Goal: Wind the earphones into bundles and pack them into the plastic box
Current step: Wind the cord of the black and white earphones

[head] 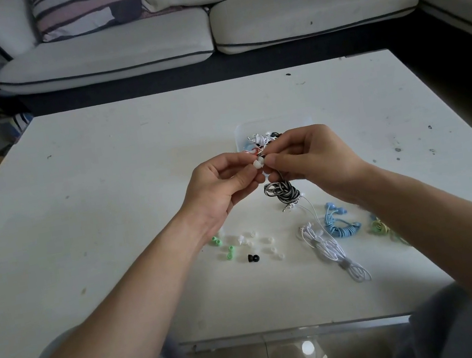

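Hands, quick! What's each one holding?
Left hand: pinching small white rubber ear tip.
Right hand: pinching black-and-white striped earphone bundle.

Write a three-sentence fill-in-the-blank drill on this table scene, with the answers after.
The left hand and right hand pinch the striped earphones, whose cord is black and ____.
The coiled earphones just right of the white earphones are ____.
Among the green and white loose ear tips lies a single ____ one.
Missing words: white; blue; black.
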Motion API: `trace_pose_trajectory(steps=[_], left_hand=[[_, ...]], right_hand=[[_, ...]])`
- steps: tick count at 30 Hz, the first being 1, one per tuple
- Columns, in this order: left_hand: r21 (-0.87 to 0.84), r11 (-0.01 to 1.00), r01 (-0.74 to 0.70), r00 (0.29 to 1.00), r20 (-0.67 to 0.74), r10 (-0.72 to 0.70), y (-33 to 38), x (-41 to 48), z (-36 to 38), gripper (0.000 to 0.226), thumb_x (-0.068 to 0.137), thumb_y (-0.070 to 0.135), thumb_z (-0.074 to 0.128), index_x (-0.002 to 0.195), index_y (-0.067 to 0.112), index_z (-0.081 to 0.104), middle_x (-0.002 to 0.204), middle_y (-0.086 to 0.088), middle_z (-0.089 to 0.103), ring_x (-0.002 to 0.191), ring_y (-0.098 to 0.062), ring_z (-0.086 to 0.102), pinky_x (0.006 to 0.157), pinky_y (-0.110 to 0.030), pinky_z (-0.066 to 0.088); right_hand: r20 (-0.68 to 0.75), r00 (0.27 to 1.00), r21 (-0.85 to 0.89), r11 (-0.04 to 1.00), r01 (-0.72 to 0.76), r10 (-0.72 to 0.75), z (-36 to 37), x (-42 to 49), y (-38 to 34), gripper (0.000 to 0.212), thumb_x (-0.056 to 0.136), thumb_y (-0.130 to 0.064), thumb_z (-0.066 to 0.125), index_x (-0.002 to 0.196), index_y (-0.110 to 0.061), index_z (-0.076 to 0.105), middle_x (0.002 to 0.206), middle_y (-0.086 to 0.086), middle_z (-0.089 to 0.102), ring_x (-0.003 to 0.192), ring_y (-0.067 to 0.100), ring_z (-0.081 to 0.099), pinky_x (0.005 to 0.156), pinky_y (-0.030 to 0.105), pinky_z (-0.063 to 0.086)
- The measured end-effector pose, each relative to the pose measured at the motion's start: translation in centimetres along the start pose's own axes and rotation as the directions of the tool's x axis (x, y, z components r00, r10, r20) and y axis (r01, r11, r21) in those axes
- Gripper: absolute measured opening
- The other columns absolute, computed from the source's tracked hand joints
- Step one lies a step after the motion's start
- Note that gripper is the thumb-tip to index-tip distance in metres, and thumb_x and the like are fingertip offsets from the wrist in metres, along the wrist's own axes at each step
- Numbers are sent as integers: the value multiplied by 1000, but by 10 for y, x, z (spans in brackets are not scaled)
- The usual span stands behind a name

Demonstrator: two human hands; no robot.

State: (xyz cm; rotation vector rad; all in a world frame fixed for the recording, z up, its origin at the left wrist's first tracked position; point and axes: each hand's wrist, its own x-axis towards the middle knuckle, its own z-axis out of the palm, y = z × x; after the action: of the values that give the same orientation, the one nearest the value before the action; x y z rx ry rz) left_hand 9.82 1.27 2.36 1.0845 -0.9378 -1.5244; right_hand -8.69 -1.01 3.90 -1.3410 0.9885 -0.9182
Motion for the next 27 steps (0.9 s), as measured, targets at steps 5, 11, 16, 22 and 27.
trace_pose_trajectory(steps=[5,11,16,22,27], left_hand=[[16,1000,-4,1000,-20,4,0,-1,2,12,85,-5,65,92,4,69,75,-7,73,68,-14,71,67,-20,56],[9,1000,-2,999,-53,2,-1,-1,4,11,82,-3,68,90,4,70,73,-8,72,68,-15,71,68,-19,56],[17,1000,-7,997,-82,8,-4,-1,4,12,84,-5,67,93,2,70,75,-10,73,71,-16,71,71,-21,57],[-23,1000,-4,995,-100,2,-6,-1,4,12,85,-5,66,95,1,71,79,-11,74,72,-17,72,72,-20,57],[-19,1000,3,994,-113,-5,-6,-3,5,11,86,-4,67,92,3,72,79,-13,74,73,-18,72,72,-20,57]], right_hand=[[25,999,18,1000,-20,19,0,1,0,6,89,2,68,94,4,71,83,22,73,66,21,68,69,27,56],[-8,1000,-46,999,-4,3,1,1,4,11,87,0,71,97,5,71,86,28,72,70,24,70,76,35,60],[-74,997,-64,998,10,-15,5,1,7,10,86,1,72,96,4,71,82,26,73,68,25,71,75,35,61],[-120,990,-175,983,55,-77,9,0,6,6,85,0,74,87,-4,71,73,17,74,64,22,73,64,26,57],[-137,984,-301,951,71,-116,11,-1,6,11,84,-3,76,84,-13,71,70,8,74,65,18,74,66,30,59]])
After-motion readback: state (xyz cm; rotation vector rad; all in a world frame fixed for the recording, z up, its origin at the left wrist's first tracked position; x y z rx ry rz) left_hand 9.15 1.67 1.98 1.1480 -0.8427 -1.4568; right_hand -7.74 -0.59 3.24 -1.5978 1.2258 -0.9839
